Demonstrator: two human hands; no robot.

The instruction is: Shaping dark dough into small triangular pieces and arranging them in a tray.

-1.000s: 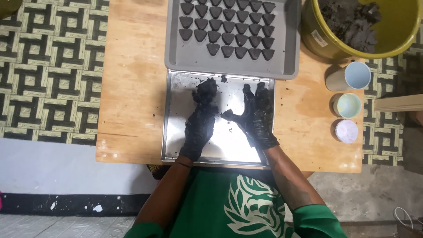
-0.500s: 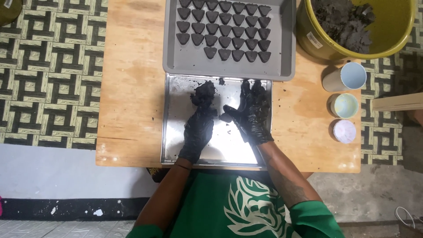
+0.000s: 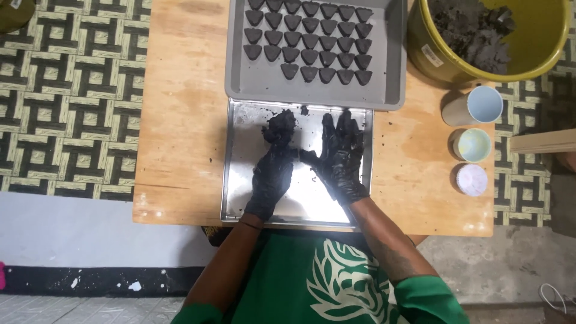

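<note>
A: Item one, the dark lump (image 3: 279, 127). Location?

B: Centre of the frame, slightly left, lying on the upper part of the shiny metal tray (image 3: 240, 180). Black, crumbly, irregular mass. A second ago it sat in the same spot on that tray; it has not shifted.

A: Item two, the left hand (image 3: 271, 174)?

B: Black glove, fingers reaching up to the lump and touching its lower edge. Whether they clench it or only press against it cannot be told, since glove and lump are the same colour. Position as before.

A: Item three, the right hand (image 3: 341, 156)?

B: Black glove, released, fingers spread flat and pointing toward the top of the frame, palm down on the tray, just right of the lump and not touching it. A second ago it lay further right on the tray; half a second ago it was already nearer the middle, thumb toward the left hand, as now.

A: Surroundings?

B: Above the metal tray, touching its upper edge, a grey tray (image 3: 384, 90) carrying rows of small dark triangular pieces (image 3: 309, 57). Both trays rest on a wooden table (image 3: 180, 120). Upper right corner, a yellow bucket (image 3: 540, 60) holding more dark material. Below it, along the right edge of the table, three small cups (image 3: 474, 144) in a column. Patterned floor (image 3: 60, 90) at the left. Green shirt (image 3: 312, 282) at the bottom of the frame.
</note>
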